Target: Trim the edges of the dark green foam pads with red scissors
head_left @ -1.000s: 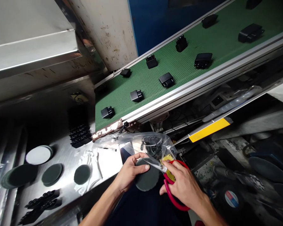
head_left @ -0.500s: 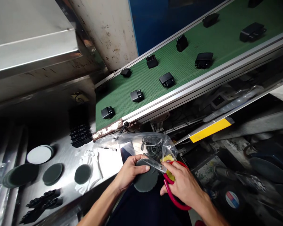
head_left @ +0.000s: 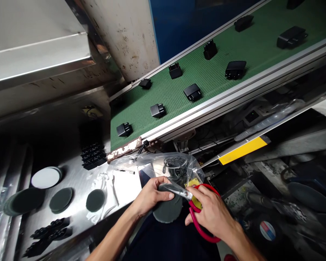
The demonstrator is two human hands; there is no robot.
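Observation:
My left hand [head_left: 149, 197] grips a dark grey round pad [head_left: 167, 210] by its upper edge, thumb on top. My right hand [head_left: 210, 214] is closed on red-handled scissors [head_left: 199, 224], fingers through the loops. The steel blades [head_left: 176, 190] lie across the pad's top edge, just beside my left thumb. Both hands are low in the middle of the view, in front of the steel table's edge.
A clear plastic bag [head_left: 176, 165] with a dark coil lies behind the hands. Several round pads [head_left: 61, 199] and black plastic parts [head_left: 93, 156] sit on the steel table [head_left: 76, 174]. A green conveyor [head_left: 206, 69] carries several black housings [head_left: 192, 92]. Clutter fills the floor at right.
The pad has turned slightly in my left hand and the scissor blades have shifted a little along its top edge. The housings on the belt have barely moved.

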